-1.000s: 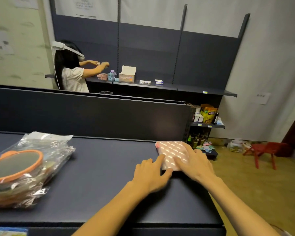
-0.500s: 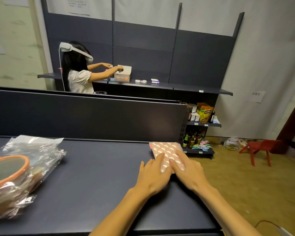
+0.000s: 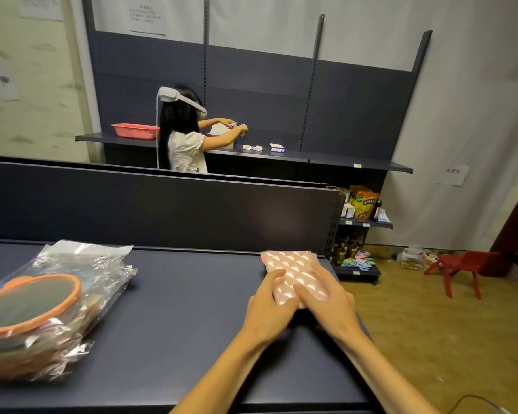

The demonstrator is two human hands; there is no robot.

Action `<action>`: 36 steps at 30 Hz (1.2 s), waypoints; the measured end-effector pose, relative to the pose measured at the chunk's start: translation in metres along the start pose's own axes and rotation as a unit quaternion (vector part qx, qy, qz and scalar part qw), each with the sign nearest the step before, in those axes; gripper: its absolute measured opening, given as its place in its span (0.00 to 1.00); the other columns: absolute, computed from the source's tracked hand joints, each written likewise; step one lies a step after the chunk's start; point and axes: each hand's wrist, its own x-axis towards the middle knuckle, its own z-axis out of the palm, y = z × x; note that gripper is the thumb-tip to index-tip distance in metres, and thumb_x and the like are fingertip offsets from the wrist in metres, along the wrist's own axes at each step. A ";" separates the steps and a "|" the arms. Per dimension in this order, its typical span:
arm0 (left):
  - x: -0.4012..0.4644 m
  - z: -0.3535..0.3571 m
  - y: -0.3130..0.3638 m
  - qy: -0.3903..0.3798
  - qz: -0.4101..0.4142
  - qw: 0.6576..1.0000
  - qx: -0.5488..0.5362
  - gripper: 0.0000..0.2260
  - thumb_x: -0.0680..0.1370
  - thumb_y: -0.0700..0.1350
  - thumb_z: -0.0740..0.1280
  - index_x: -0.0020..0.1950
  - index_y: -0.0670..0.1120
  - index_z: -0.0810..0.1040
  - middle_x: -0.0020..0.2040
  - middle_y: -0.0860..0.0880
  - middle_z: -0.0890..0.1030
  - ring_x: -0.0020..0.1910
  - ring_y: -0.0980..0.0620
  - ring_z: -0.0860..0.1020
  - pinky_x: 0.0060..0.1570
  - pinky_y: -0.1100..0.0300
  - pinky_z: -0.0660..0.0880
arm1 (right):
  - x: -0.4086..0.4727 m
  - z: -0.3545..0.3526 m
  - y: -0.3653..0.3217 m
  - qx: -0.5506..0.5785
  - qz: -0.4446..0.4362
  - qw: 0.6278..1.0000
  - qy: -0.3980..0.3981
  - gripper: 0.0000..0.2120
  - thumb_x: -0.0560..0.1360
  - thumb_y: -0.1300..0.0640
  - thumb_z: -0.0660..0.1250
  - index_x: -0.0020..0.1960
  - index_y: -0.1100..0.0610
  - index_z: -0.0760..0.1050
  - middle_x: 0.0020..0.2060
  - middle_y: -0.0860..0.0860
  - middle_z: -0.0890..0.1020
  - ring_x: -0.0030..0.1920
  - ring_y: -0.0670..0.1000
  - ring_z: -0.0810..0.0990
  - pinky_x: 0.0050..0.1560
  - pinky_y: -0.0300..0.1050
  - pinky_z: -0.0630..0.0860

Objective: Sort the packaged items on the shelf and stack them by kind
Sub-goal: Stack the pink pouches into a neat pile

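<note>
My left hand (image 3: 268,306) and right hand (image 3: 323,297) rest flat, fingers relaxed, on a pink packet (image 3: 290,265) at the shelf's (image 3: 177,309) three o'clock end.

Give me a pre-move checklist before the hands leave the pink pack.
1. Both hands on the pink pack: ok, left hand and right hand rest on its near end.
2. Pack flat on the shelf: ok.
3. Pack clear of the shelf's right edge: not ok, it lies close to that end.
4. How many packs are stacked: cannot tell.
5. Bagged items kept apart: ok, far left.
6. Fingers straight, ready to lift: ok.
</note>
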 end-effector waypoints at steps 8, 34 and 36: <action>-0.019 -0.053 -0.017 0.077 0.014 0.993 -0.084 0.23 0.67 0.50 0.66 0.61 0.63 0.67 0.57 0.64 0.75 0.56 0.63 0.76 0.54 0.66 0.74 | -0.015 0.054 -0.040 0.050 -0.076 0.996 0.011 0.35 0.66 0.41 0.72 0.71 0.42 0.66 0.64 0.43 0.76 0.63 0.46 0.75 0.59 0.39 0.70; -0.090 -0.179 -0.057 0.050 0.158 0.986 0.021 0.36 0.69 0.29 0.62 0.69 0.61 0.62 0.63 0.59 0.70 0.61 0.73 0.66 0.57 0.81 0.60 | -0.107 0.132 -0.100 -0.064 -0.238 0.969 0.026 0.43 0.73 0.49 0.70 0.77 0.42 0.44 0.69 0.48 0.58 0.61 0.41 0.69 0.60 0.38 0.71; -0.092 -0.177 -0.058 0.049 0.162 0.985 0.025 0.40 0.70 0.29 0.61 0.76 0.57 0.54 0.63 0.60 0.66 0.59 0.78 0.63 0.57 0.83 0.58 | -0.107 0.131 -0.099 -0.059 -0.243 0.968 0.034 0.47 0.72 0.50 0.71 0.77 0.44 0.40 0.72 0.50 0.57 0.66 0.41 0.66 0.62 0.33 0.67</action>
